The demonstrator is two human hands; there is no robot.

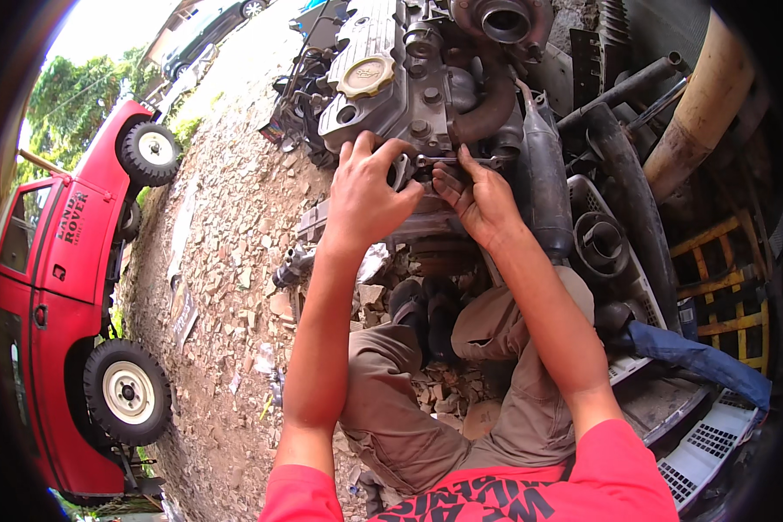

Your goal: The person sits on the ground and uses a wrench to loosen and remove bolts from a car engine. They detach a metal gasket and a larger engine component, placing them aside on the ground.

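Note:
A car engine [428,100] stands in front of me, with a round beige oil filler cap [365,77] on its ribbed metal valve cover [370,36]. My left hand [370,191] is closed at the near end of the engine, fingers curled over its edge; what its fingertips hold is hidden. Beside it, my right hand [489,202] pinches a slim metal wrench [489,162] between thumb and fingers. The wrench lies crosswise below the bolt heads, its end close to my left fingers.
A dark metal cylinder [544,174], a bamboo pole [700,104], and a yellow metal frame [722,278] crowd the right. Stony ground [226,252] spreads left towards a red off-road vehicle [70,278]. My feet [426,313] are below the engine.

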